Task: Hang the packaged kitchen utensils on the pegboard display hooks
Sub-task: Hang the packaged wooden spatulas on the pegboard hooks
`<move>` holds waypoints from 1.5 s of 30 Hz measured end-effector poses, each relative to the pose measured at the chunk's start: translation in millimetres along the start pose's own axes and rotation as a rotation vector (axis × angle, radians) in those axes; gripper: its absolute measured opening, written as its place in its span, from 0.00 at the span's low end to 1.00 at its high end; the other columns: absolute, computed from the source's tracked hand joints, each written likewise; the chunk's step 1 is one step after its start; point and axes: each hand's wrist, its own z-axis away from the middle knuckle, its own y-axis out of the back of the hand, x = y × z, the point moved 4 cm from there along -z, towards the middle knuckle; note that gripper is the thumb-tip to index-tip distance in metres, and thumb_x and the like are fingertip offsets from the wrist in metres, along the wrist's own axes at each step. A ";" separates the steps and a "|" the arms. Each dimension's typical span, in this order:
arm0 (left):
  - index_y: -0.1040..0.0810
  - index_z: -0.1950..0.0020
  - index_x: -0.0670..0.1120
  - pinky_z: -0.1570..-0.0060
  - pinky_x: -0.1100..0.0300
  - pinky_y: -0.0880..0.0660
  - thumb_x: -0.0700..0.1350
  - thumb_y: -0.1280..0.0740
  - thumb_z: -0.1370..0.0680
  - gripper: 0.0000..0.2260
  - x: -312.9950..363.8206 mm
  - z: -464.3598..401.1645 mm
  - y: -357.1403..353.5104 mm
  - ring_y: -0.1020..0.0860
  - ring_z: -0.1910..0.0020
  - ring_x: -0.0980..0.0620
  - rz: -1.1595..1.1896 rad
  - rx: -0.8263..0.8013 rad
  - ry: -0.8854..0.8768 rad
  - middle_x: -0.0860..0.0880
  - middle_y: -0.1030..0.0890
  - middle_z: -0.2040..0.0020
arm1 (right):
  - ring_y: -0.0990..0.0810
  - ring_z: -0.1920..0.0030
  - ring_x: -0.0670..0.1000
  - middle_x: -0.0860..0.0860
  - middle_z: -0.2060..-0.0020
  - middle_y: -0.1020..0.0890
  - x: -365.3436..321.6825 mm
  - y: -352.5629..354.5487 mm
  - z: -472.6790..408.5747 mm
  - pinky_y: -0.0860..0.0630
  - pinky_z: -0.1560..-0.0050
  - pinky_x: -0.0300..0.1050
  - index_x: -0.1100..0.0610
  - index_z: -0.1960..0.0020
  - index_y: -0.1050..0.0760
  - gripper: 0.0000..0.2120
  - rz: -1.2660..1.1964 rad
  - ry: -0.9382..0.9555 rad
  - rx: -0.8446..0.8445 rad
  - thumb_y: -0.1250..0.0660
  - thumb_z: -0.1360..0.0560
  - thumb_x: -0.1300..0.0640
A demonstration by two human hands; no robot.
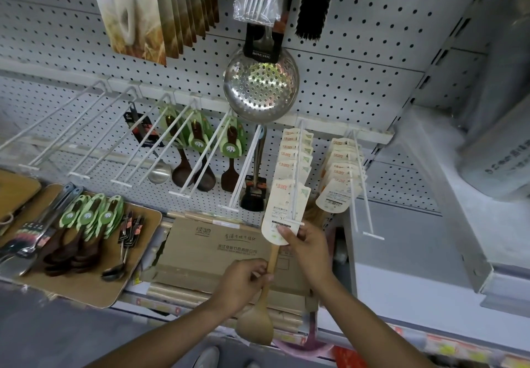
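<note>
A wooden spoon (256,321) with a cream card header (282,210) hangs at the front end of a white display hook (295,178). My left hand (243,283) grips the spoon's handle just below the card. My right hand (305,243) pinches the card's lower edge at the hook's tip. Behind it on the same hook hang several more cream-carded spoons (295,149). A second hook to the right (360,172) carries several similar packs (341,172). The white pegboard (358,61) backs everything.
Several bare white hooks (86,132) jut out at left. A steel skimmer (261,86), dark wooden spoons with green cards (198,149) and a black spatula (253,192) hang nearby. A tray (143,224) holds green-carded spoons (89,224) and metal spoons. A cardboard box (218,250) lies below.
</note>
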 end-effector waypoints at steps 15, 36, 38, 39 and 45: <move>0.22 0.59 0.59 0.60 0.63 0.27 0.47 0.30 0.22 0.08 13.4 -33.8 -2.2 0.22 0.67 0.64 -0.101 0.072 -0.014 0.60 0.18 0.60 | 0.15 0.49 0.48 0.48 0.50 0.14 8.2 7.5 -43.1 0.18 0.47 0.56 0.55 0.41 0.18 0.13 0.046 -0.009 -0.029 0.28 0.25 0.61; 0.26 0.31 0.56 0.35 0.55 0.26 0.52 0.33 0.20 0.18 22.8 73.4 131.1 0.28 0.32 0.60 -0.511 0.457 -0.365 0.60 0.26 0.32 | 0.33 0.34 0.37 0.36 0.35 0.32 -22.3 -35.7 8.5 0.39 0.34 0.31 0.44 0.29 0.32 0.20 0.750 0.629 -0.531 0.37 0.20 0.48; 0.27 0.30 0.56 0.36 0.54 0.27 0.53 0.33 0.20 0.19 19.8 87.3 148.1 0.28 0.31 0.59 -0.596 0.450 -0.394 0.60 0.27 0.31 | 0.33 0.32 0.39 0.39 0.32 0.31 -34.5 -55.6 15.8 0.37 0.32 0.33 0.47 0.28 0.32 0.20 0.778 0.732 -0.573 0.40 0.19 0.46; 0.27 0.29 0.55 0.35 0.53 0.27 0.54 0.33 0.20 0.19 17.6 94.1 156.3 0.28 0.31 0.58 -0.625 0.446 -0.403 0.59 0.27 0.31 | 0.34 0.31 0.40 0.40 0.31 0.31 -39.5 -66.3 19.1 0.37 0.31 0.35 0.48 0.27 0.32 0.22 0.802 0.768 -0.596 0.42 0.19 0.44; 0.27 0.29 0.54 0.32 0.54 0.30 0.57 0.32 0.21 0.21 -0.1 143.5 207.2 0.30 0.29 0.57 -0.683 0.498 -0.408 0.57 0.27 0.30 | 0.36 0.30 0.39 0.39 0.28 0.33 -60.5 -135.4 44.0 0.42 0.32 0.31 0.47 0.26 0.34 0.23 0.827 0.888 -0.664 0.42 0.19 0.42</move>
